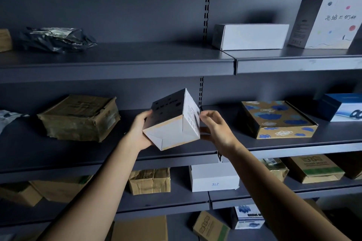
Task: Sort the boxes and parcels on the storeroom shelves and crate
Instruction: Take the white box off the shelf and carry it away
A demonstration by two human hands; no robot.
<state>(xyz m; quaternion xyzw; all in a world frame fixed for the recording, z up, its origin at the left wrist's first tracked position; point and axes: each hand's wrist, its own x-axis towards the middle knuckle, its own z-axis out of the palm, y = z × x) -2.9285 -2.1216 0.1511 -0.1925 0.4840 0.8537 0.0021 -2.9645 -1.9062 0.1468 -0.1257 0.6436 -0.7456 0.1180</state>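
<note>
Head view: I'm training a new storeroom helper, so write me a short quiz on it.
1. Fill in: the left hand holds the small box ____ (upright or tilted).
2. True or false: the crumpled black bag lies on the top shelf.
3. The cloud-patterned box sits on: A the top shelf; B the shelf behind the small box; C the lowest shelf.
Key: 1 tilted; 2 true; 3 B.
</note>
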